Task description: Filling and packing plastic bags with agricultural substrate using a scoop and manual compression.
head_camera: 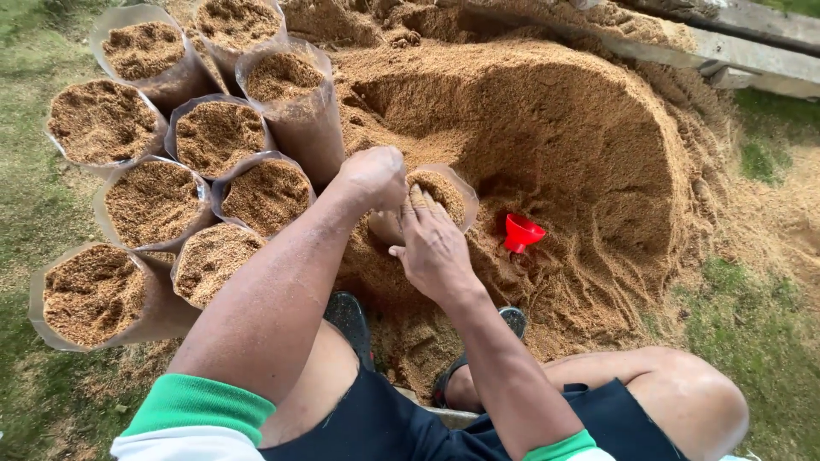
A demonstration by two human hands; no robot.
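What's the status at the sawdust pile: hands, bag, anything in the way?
Left hand fisted over the clear plastic bag. Right hand fingers at its rim. Bag nearly full of sawdust. Red funnel lies beside, apart.

Outdoor work spot, prob. a farm or nursery yard. Big sawdust heap (547,128) sits on grass (752,307). Filled clear bags (154,205) stand in rows beside it.

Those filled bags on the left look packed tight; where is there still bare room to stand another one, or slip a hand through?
Bare grass lies left of the filled bags, and more grass right of the sawdust heap. The scooped hollow beside the red funnel has open sawdust. It is crowded where the bags touch, and where the left hand and right hand hold the bag being filled.
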